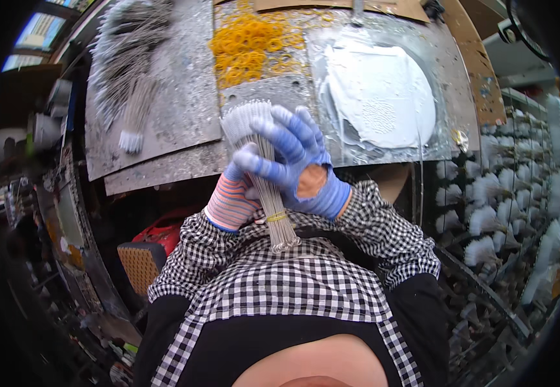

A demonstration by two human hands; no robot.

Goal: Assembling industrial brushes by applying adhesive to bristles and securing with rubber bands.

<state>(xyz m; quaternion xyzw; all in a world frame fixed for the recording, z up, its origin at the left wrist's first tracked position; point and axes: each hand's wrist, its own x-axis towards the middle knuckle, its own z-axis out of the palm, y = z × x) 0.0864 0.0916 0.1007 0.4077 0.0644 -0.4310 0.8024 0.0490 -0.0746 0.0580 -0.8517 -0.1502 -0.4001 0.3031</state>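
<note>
In the upper left of the frame a big pile of thin wires (131, 45) lies on the table (186, 84), and a small bunch (138, 109) lies just below it. My left hand (230, 201), in a striped glove, is in the middle of the frame. It holds the wire bundle (268, 184) from the left side. Most of those fingers are hidden behind the wires. Above, at the top middle, is a heap of yellow rings (248, 48).

The bundle leans a bit, white tips up, looped ends down by my apron (286, 287). A yellow band (279, 217) goes around it low down. I think it is light and stiff, but single wires may bend or slide. The best place to hold it is near the band, away from the white tips.

My right hand (299, 161) lies over it, thumb across the front, fingers a little apart. I can't tell if they squeeze. White paste (383, 97) is at the upper right. White-tipped bunches (486, 184) hang at the far right.
</note>
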